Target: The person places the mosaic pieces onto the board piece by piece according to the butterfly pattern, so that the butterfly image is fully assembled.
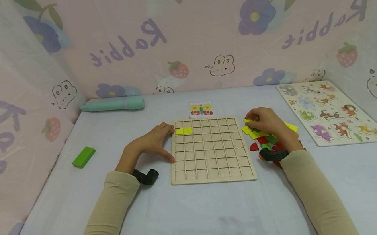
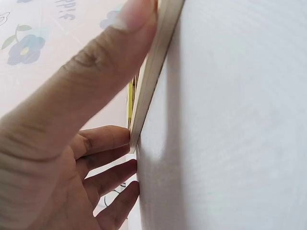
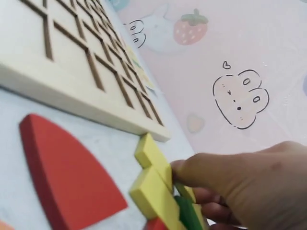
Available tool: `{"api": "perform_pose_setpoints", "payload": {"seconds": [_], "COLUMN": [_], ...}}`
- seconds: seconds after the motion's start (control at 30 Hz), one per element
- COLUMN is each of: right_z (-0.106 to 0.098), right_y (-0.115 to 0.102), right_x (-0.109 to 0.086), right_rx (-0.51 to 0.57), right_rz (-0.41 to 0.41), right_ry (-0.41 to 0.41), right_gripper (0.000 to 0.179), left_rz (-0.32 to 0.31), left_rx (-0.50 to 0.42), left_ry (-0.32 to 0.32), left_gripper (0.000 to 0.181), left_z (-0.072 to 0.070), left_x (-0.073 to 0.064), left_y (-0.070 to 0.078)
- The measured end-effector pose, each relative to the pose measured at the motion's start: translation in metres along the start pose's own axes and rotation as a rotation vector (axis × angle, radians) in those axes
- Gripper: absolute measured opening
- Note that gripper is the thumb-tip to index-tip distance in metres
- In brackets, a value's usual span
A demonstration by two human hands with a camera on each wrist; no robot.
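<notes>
A light wooden grid board (image 1: 211,162) lies in front of the person. A yellow quarter-round piece (image 1: 179,132) and a yellow square piece (image 1: 188,130) sit side by side in its far-left cells. The left hand (image 1: 153,140) rests against the board's left edge, thumb and fingertips spread along the side; the left wrist view shows the thumb (image 2: 96,67) on the rim. Right of the board, the right hand (image 1: 266,120) reaches into a pile of coloured pieces, thumb and fingers pinching a yellow piece (image 1: 247,120). A red quarter-round piece (image 3: 69,172) lies beside the pile.
A card with a butterfly pattern (image 1: 201,109) lies behind the board. An animal puzzle board (image 1: 332,111) is at the right. A teal pen-shaped object (image 1: 113,104) lies at the back left, with a green block (image 1: 84,157) nearer. Printed curtains (image 1: 197,24) surround the table.
</notes>
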State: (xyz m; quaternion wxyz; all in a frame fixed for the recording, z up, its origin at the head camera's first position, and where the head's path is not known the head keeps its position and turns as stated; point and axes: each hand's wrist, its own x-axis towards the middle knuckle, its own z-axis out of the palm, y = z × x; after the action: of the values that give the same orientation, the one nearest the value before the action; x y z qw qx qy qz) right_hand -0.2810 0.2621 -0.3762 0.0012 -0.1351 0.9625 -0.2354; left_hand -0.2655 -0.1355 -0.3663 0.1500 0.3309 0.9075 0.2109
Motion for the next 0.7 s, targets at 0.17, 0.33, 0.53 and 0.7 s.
{"api": "perform_pose_setpoints", "payload": {"seconds": [0.17, 0.33, 0.53, 0.7], "right_z": [0.007, 0.020, 0.040, 0.056], "right_y": [-0.016, -0.052, -0.098, -0.122], "right_x": [0.003, 0.008, 0.019, 0.029], "right_rx": [0.023, 0.100, 0.114, 0.118], "right_rz": [-0.017, -0.116, -0.234, -0.268], "right_ry": [0.089, 0.103, 0.059, 0.017], "right_gripper": [0.027, 0.025, 0.021, 0.021], "left_rz": [0.001, 0.003, -0.010, -0.020], "left_rx": [0.003, 0.013, 0.008, 0.001], "left_ry": [0.000, 0.002, -0.008, -0.013], "left_gripper": [0.094, 0.097, 0.097, 0.096], "left_z": [0.000, -0.001, -0.002, -0.001], "left_x": [-0.001, -0.001, -0.001, -0.002], "left_y": [0.000, 0.001, 0.003, 0.003]}}
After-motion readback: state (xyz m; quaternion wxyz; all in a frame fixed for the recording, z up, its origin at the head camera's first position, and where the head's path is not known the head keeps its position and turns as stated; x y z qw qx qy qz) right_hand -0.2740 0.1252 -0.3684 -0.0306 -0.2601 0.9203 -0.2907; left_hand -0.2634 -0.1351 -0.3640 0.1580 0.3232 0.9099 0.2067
